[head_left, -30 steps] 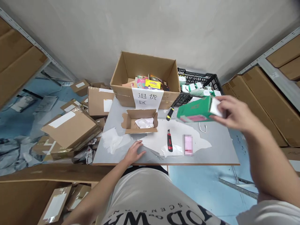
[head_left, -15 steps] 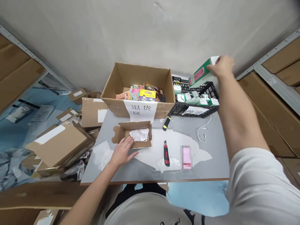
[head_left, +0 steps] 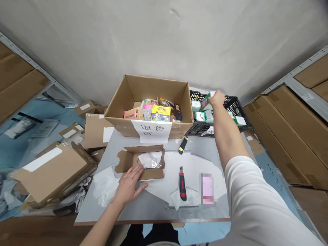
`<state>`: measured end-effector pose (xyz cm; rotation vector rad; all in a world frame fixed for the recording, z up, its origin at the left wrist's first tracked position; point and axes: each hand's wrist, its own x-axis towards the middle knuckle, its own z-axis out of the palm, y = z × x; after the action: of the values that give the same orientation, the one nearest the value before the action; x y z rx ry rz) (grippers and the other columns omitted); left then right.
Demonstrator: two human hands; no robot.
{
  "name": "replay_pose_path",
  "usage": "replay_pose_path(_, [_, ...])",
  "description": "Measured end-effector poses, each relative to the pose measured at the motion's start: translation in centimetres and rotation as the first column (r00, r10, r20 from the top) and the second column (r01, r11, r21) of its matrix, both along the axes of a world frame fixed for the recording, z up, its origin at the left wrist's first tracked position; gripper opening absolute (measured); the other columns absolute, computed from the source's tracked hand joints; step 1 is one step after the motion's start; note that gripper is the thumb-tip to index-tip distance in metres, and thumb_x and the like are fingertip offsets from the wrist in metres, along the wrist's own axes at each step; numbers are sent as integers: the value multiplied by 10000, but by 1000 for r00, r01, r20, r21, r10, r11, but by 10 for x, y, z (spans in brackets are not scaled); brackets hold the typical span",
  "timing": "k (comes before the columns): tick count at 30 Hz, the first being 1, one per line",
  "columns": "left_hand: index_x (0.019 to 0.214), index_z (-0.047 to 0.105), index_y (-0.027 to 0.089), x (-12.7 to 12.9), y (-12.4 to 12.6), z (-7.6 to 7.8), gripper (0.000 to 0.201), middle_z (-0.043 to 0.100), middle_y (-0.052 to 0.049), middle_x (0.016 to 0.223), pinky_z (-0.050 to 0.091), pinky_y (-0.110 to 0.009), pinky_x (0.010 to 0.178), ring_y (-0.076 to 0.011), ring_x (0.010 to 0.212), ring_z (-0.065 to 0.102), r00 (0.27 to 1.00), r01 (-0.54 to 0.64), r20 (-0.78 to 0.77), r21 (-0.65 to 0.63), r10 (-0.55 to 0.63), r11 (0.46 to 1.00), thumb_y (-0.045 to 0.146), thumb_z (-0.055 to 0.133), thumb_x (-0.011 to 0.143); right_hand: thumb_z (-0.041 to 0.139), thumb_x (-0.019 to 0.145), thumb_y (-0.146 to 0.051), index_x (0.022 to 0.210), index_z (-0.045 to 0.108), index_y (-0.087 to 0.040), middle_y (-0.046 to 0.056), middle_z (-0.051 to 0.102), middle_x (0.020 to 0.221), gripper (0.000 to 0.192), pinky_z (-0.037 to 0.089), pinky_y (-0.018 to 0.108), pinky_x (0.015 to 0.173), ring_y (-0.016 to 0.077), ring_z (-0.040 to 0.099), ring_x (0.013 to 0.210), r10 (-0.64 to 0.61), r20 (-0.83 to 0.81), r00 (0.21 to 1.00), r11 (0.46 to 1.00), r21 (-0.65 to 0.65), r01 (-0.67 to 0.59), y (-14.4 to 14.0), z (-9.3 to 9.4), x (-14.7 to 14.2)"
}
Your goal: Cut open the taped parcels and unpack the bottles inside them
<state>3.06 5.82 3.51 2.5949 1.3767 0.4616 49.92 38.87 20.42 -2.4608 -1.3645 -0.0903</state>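
Note:
My right hand (head_left: 217, 98) grips the top of a green-and-white box (head_left: 206, 101) with a pink picture, now down inside the black plastic crate (head_left: 236, 102). Other white-and-green boxes (head_left: 200, 116) stand around it in the crate. My left hand (head_left: 130, 184) lies with fingers spread on the near side of a small open cardboard box (head_left: 153, 175). White paper and clear plastic (head_left: 151, 160) lie inside that box. A red-and-black utility knife (head_left: 182, 184) and a yellow-and-black one (head_left: 182, 146) rest on the table. A blurred pink item (head_left: 207, 188) lies right of the red knife.
A large cardboard box (head_left: 115, 124) with colourful small boxes and a paper sign (head_left: 153, 131) stands at the table's back. Crumpled white paper (head_left: 106, 184) is at the left. Cartons (head_left: 53, 171) are piled left of the table, and shelved cartons (head_left: 287, 126) stand on the right.
My right hand has lowered the green-and-white box from above the crate into it, among the others. My left hand stays on the small cardboard box. The camera view has shifted slightly.

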Motion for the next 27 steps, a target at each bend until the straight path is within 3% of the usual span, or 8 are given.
replay_pose_path(6, [1268,545,170,-1,0,3,576,607,-143,1256,455,-473,981,-295,1149,581,999,10,-32,33,-9,999,544,525,830,682,750,-346,1185,477,-105,219,593,1110,538,432,451,907,323,564,1075,-3,-14,1000,996,-88,2,1,-45,3])
replay_pose_path(12, [1266,549,171,2,0,-4,589,606,-146,1256,461,-490,974,-306,1153,578,999,17,-36,-2,-17,1000,554,532,820,631,757,-501,1220,468,-98,242,560,1162,636,412,499,921,356,532,1117,29,-10,1000,981,-193,-30,-1,-61,7])
replay_pose_path(17, [1283,537,153,4,-2,-10,634,592,-156,1273,434,-503,1001,-314,1184,554,1000,17,-18,-42,-18,999,578,527,813,626,702,-624,1240,468,-150,232,337,1404,734,370,556,955,399,388,1244,109,-75,991,953,-275,-126,-12,-69,13])
replay_pose_path(19, [1297,526,153,5,-3,-10,642,586,-154,1282,428,-500,1006,-312,1194,546,1000,21,-16,-54,-22,998,580,518,818,613,713,-621,1263,448,-170,218,262,1451,731,363,563,963,390,385,1248,135,-120,984,949,-271,-163,-20,-70,17])
replay_pose_path(23, [1301,525,147,6,-4,-8,646,585,-164,1280,430,-491,999,-309,1182,555,999,0,-50,-47,-3,999,586,496,828,601,764,-518,1326,383,-202,187,253,1474,681,341,555,997,351,357,1290,183,-145,972,954,-211,-211,-42,-65,19])
replay_pose_path(27, [1274,550,143,7,-7,-6,639,600,-177,1255,418,-494,1006,-315,1173,561,997,-35,-72,-42,32,999,595,493,826,550,819,-381,1353,352,-169,195,211,1509,608,291,560,1037,338,225,1376,260,-60,964,965,-31,-262,-75,-56,3])
